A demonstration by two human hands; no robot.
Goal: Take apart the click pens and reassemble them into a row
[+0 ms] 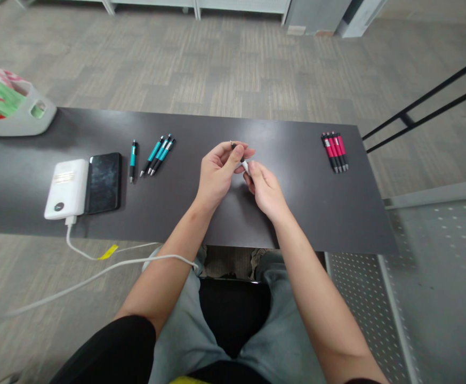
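Observation:
My left hand (218, 173) and my right hand (265, 189) meet above the middle of the dark table (305, 213). Both are closed on one small pen (241, 158) with a black upper end and a white lower tip. The left fingers pinch its upper part, the right fingers its lower end. Several teal pens (157, 154) lie to the left, one of them (133, 160) a little apart. Several red pens (335, 152) lie side by side at the right.
A white power bank (66, 188) with a white cable (97, 266) and a black phone (104, 182) lie at the table's left. A grey bin with colourful contents (13, 104) sits at the far left corner. Black rails (425, 114) stand to the right.

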